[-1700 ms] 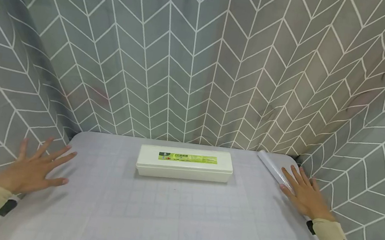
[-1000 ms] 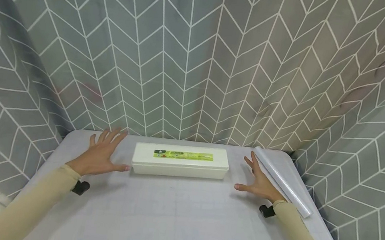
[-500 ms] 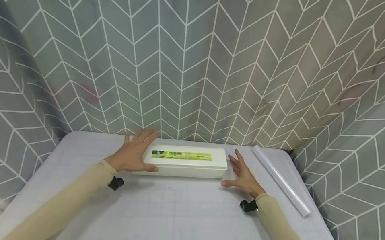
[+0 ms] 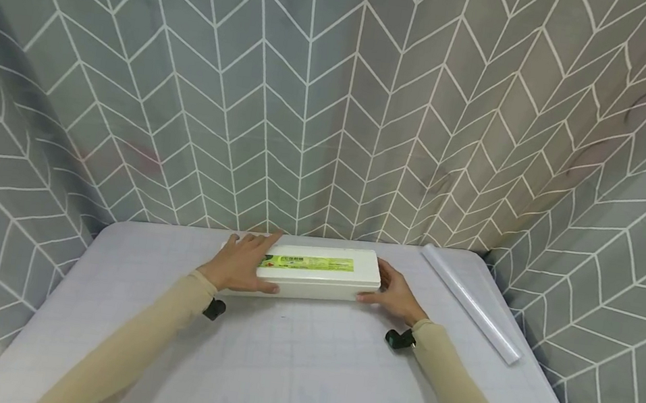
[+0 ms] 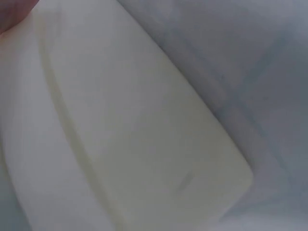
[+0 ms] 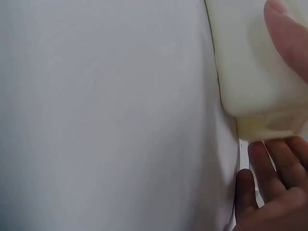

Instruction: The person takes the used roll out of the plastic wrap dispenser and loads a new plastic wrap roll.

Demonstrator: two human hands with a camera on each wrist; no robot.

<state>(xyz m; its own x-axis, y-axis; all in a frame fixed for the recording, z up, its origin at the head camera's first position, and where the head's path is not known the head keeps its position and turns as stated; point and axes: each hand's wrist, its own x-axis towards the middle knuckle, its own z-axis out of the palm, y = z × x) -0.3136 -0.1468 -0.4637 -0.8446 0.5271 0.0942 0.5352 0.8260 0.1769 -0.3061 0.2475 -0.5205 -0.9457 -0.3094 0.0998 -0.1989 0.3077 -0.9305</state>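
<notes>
Taking hold, we judge, of a white box [image 4: 326,282] near the far edge of the table [image 4: 289,367].
The box lies lengthwise, about midway between the table's far corners. We see the left hand [image 4: 237,267] spread wide over its left end, thumb at the front side, with no closed grip; the right hand [image 4: 399,298] is half curled about the right end, and we cannot tell whether it grips. A plastic roll [image 4: 471,304] slants from the far edge toward the right edge. The next move, in our judgement, calls for firm, even contact at both ends, keeping the lid [image 4: 362,269] seated.
</notes>
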